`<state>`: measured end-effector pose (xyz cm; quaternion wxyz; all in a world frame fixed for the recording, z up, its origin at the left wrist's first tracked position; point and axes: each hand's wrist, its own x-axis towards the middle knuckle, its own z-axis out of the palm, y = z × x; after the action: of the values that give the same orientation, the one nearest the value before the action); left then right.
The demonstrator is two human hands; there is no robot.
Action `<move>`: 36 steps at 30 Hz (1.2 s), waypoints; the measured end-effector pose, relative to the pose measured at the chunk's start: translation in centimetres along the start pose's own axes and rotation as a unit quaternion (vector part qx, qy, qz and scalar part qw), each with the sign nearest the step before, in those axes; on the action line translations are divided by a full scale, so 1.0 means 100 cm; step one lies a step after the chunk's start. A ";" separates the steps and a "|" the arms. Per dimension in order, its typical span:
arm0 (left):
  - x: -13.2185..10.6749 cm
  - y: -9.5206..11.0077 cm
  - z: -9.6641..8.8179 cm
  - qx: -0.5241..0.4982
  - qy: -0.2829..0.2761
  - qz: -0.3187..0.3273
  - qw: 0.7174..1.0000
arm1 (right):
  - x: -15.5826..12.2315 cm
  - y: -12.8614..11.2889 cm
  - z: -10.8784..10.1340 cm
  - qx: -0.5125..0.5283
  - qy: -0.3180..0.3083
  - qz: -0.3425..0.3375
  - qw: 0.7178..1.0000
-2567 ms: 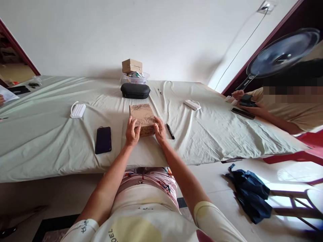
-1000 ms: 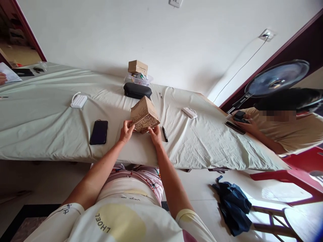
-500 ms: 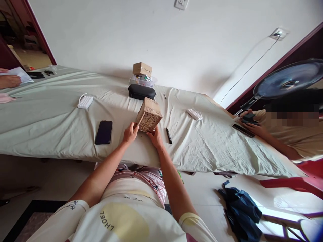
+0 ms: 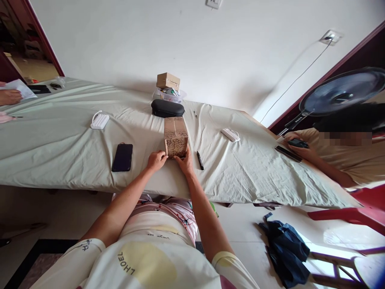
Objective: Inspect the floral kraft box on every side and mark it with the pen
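Observation:
A small brown cardboard box (image 4: 176, 138), covered in dark scribbled lines on its near face and part of its top, is between my hands on the cloth-covered table. My left hand (image 4: 157, 160) grips its lower left corner with the fingers closed. At the lower right corner, my right hand (image 4: 185, 161) has its thumb on the near face and its fingers along the side. To the right of the box lies a black marker (image 4: 200, 160). A dark phone (image 4: 122, 157) lies to the left of my left hand.
Behind the box sit a black case (image 4: 167, 108) and a clear plastic tub (image 4: 182, 95) with another cardboard box (image 4: 168, 81) on top. White corded blocks (image 4: 100, 120) lie left and right. A person holding a dark object (image 4: 297, 143) sits at right, near a fan (image 4: 343, 96).
The box has been lowered and turned from a tilted pose to sit squarely facing me. Both hands have moved with it. The marker and phone stay in place.

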<state>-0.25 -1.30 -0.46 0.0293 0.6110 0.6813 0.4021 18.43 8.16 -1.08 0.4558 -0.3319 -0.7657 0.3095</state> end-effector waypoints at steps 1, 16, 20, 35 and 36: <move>0.000 0.002 -0.001 0.001 -0.016 0.009 1.000 | 0.000 0.000 0.001 -0.006 0.021 0.001 1.000; 0.003 0.005 -0.008 -0.039 -0.031 -0.062 0.997 | -0.002 -0.008 -0.004 -0.007 0.053 -0.025 0.998; 0.004 0.004 -0.009 -0.054 -0.023 -0.079 0.995 | -0.001 -0.005 -0.003 0.006 0.074 -0.065 0.995; 0.003 -0.007 0.001 -0.299 0.196 -0.060 0.932 | 0.000 -0.011 -0.005 -0.012 0.145 -0.123 0.982; 0.003 -0.007 0.001 -0.301 0.203 -0.043 0.931 | -0.001 -0.013 -0.006 -0.011 0.150 -0.126 0.980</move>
<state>-0.81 -0.95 -0.79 0.0901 0.4489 0.5454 0.7021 18.66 7.45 0.11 0.5975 -0.2801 -0.7276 0.1875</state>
